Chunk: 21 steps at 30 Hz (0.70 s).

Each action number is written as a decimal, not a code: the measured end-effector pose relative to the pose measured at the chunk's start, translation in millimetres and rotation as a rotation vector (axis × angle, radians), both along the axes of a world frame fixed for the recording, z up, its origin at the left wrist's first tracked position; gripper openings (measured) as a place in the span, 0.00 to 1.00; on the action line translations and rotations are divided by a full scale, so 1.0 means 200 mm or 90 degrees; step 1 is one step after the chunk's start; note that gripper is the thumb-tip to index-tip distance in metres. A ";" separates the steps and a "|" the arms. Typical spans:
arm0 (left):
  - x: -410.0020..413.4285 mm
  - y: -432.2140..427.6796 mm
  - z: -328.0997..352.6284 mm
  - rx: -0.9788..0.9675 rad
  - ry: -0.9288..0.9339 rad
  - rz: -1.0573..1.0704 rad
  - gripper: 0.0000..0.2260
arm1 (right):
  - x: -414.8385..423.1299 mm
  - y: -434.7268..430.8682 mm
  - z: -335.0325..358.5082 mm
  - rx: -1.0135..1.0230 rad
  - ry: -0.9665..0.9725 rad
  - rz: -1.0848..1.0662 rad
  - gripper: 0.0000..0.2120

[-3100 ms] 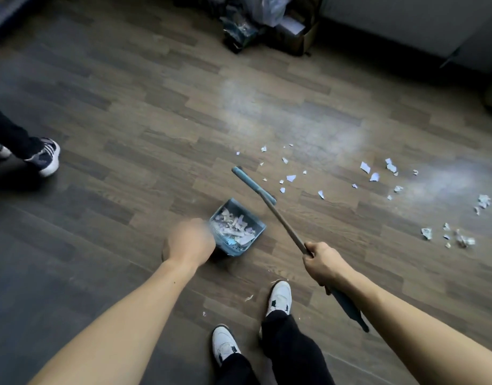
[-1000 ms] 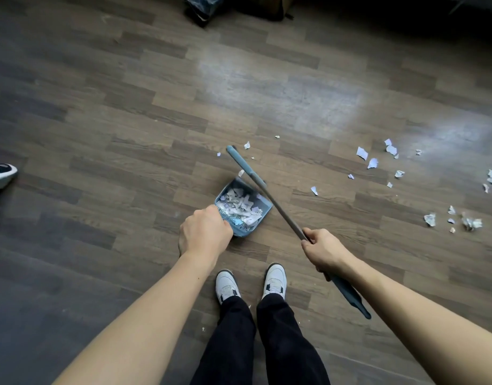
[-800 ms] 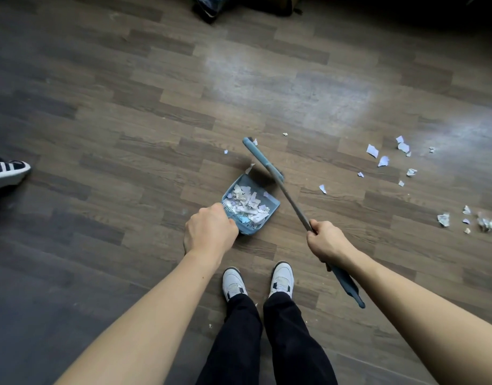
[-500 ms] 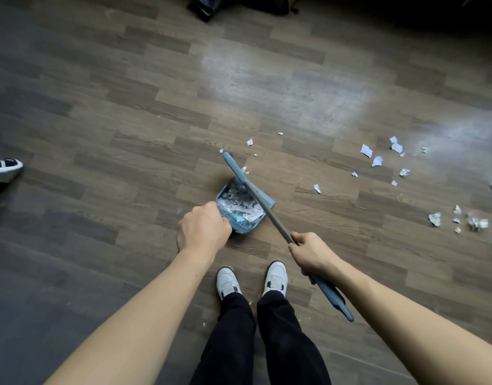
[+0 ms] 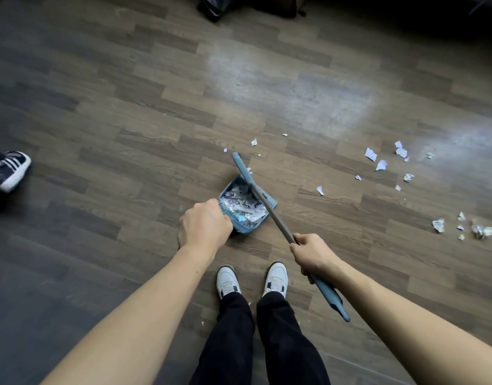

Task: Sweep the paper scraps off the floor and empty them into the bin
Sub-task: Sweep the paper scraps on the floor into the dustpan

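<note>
A blue dustpan (image 5: 240,228) full of white paper scraps rests on the wooden floor in front of my feet. My left hand (image 5: 204,225) is closed over its handle, which the hand hides. My right hand (image 5: 313,252) grips the grey pole of a blue broom (image 5: 270,208). The pole slants up-left across the pan's right edge, and the broom head (image 5: 239,162) lies just beyond the pan. A few small paper scraps (image 5: 253,142) lie past the broom head. More scraps (image 5: 374,155) are scattered to the right, with crumpled ones (image 5: 438,225) farther right.
Another person's dark striped sneaker (image 5: 10,170) stands at the left edge. Bags and boxes (image 5: 220,5) sit against the far wall at the top. My own white shoes (image 5: 228,282) are close behind the dustpan.
The broom head swept leftward along the pan's mouth, and scraps near it went into the pan. My right hand drew in toward my feet. The dustpan stayed almost in place.
</note>
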<state>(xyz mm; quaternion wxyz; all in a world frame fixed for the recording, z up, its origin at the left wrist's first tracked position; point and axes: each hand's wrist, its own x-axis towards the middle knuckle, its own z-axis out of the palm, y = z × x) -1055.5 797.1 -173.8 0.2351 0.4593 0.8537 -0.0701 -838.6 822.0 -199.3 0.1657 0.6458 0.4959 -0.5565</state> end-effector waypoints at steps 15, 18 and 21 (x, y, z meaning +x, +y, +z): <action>-0.19 -0.12 0.08 0.019 -0.018 0.029 0.09 | -0.09 0.20 0.10 0.122 -0.025 0.054 0.07; -0.24 -0.11 0.07 0.027 -0.016 0.047 0.08 | -0.13 0.27 0.08 0.132 -0.043 0.078 0.07; -0.28 -0.09 0.05 0.029 -0.015 0.068 0.08 | -0.17 0.32 0.05 0.129 -0.067 0.092 0.10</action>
